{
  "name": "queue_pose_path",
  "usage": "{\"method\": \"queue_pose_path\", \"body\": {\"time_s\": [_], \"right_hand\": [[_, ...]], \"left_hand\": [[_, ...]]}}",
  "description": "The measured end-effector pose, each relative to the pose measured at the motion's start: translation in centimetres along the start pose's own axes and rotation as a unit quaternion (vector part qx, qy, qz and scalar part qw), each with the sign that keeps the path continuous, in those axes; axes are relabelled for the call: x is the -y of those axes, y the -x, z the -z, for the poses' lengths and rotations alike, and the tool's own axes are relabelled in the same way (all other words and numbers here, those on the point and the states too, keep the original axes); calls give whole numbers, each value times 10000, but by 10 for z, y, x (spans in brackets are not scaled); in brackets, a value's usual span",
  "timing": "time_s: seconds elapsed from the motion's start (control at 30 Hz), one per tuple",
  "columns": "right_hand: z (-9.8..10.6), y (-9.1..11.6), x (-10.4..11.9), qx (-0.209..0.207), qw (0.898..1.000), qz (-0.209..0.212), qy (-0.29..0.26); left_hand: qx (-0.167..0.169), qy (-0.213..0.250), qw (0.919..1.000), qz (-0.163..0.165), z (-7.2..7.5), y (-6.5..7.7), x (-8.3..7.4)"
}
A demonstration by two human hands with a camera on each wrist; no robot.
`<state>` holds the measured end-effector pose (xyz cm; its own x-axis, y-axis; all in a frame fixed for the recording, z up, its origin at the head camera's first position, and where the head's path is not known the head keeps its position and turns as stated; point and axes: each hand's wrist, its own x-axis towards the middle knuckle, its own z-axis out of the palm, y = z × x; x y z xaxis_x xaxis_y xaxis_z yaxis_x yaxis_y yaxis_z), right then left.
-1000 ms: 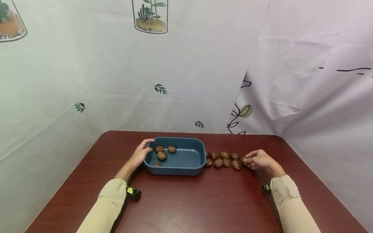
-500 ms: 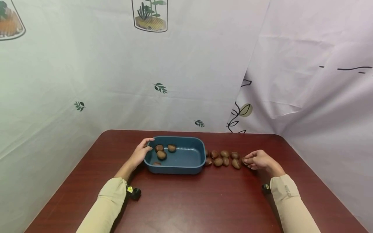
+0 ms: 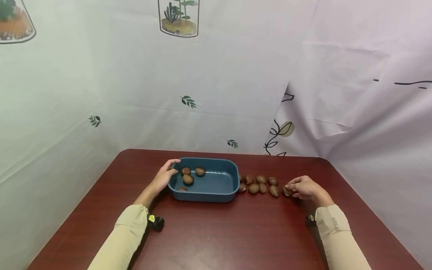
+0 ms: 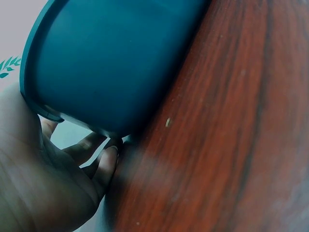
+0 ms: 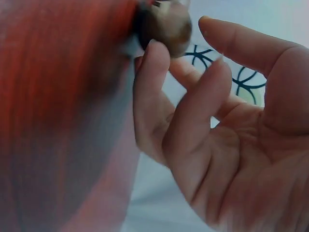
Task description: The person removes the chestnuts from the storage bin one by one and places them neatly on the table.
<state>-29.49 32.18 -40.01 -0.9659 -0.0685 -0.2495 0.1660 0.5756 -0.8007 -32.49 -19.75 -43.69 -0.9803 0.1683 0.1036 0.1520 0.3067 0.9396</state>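
Observation:
A blue rectangular box (image 3: 208, 197) stands on the table with several chestnuts (image 3: 188, 180) towards its left end. My left hand (image 3: 163, 178) holds the box at its left end, thumb over the rim. In the left wrist view, fingers (image 4: 107, 162) curl against the outside of the box wall (image 4: 111, 63). On the right of the table, my right hand (image 3: 306, 187) is at the end chestnut (image 3: 288, 190). From the right wrist, the thumb stands apart from that chestnut (image 5: 169, 29), while bent fingertips (image 5: 157, 50) lie close against it.
Two rows of several chestnuts (image 3: 254, 188) run from the box's right end towards my right hand. The dark red wooden table (image 3: 216, 236) has rounded far corners. Behind it hangs a pale printed cloth (image 3: 202, 75).
My right thumb and fingers have loosened a little around the end chestnut, which shows more now. The left hand and box keep their place; the head view has shifted slightly.

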Motion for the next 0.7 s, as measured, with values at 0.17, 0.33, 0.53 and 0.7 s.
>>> {"method": "queue_pose_path", "body": {"time_s": [0.17, 0.33, 0.53, 0.7], "right_hand": [[-1, 14, 23, -411, 9927, 406, 1063], [-28, 20, 60, -259, 9895, 862, 1128], [-86, 17, 96, -294, 9794, 1577, 1227], [-126, 11, 117, 88, 9756, 2127, 544]], "left_hand": [[-55, -30, 10000, -59, -1, -7, 15], [-54, -114, 9999, -89, 2, -7, 14], [-105, -85, 9999, -52, 1, -5, 16], [-96, -65, 9999, -45, -1, -5, 15]]}}
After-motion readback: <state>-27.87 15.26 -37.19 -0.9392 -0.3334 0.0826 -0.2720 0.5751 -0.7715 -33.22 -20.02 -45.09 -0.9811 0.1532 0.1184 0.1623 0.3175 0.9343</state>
